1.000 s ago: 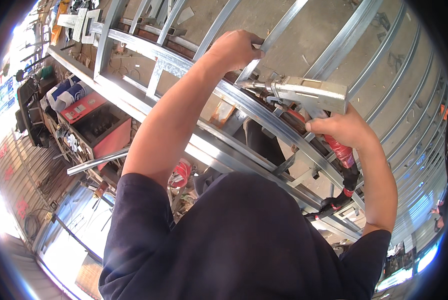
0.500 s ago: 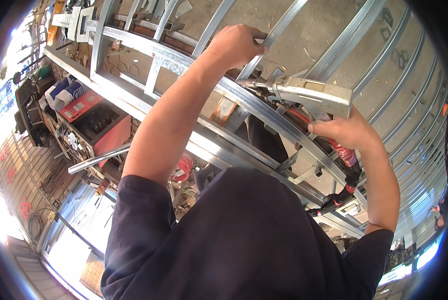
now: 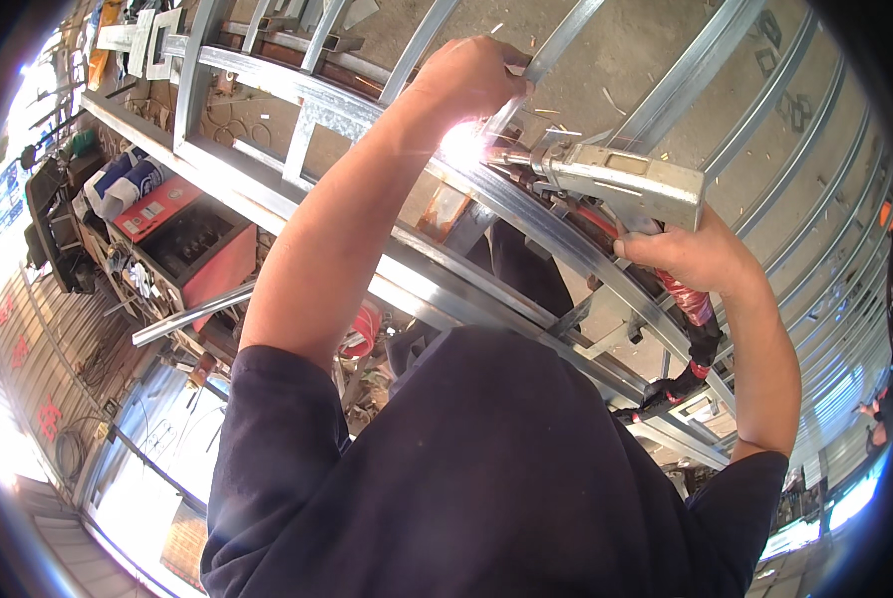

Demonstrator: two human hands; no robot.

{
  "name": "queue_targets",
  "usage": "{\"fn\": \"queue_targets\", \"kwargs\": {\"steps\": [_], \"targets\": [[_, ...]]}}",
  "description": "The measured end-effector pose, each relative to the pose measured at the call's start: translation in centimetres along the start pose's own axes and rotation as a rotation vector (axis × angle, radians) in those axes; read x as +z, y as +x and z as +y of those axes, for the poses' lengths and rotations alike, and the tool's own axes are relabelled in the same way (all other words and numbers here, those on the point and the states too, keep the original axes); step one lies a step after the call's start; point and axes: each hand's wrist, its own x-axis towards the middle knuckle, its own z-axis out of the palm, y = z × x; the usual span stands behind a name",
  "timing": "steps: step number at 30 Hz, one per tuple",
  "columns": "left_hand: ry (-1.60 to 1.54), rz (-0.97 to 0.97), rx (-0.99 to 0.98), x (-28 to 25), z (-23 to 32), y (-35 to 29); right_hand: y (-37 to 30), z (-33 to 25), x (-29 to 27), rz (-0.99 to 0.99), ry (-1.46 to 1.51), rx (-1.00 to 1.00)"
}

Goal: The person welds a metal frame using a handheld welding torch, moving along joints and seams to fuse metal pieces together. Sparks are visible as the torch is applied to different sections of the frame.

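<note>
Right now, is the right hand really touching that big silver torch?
Touching. The head view shows the right hand gripping the silver torch, with its thumb against it.

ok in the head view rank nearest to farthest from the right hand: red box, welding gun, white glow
From the right hand:
1. Welding gun: held in it
2. White glow: at the gun's tip
3. Red box: off to the left
</note>
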Motion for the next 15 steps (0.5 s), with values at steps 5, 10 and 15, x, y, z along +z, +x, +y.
{"fn": "queue_targets", "kwargs": {"steps": [5,10,15], "targets": [[0.024,0.023,0.021,0.2,-0.2,0.1,-0.2,-0.2,0.0,0.006,-0.027,-0.029],[0.036,0.038,0.026,0.5,-0.5,0.3,-0.2,0.7,0.1,0.022,0.007,-0.128],[0.043,0.015,0.027,0.2,-0.1,0.2,-0.7,-0.4,-0.2,-0.022,0.005,-0.040]]}}
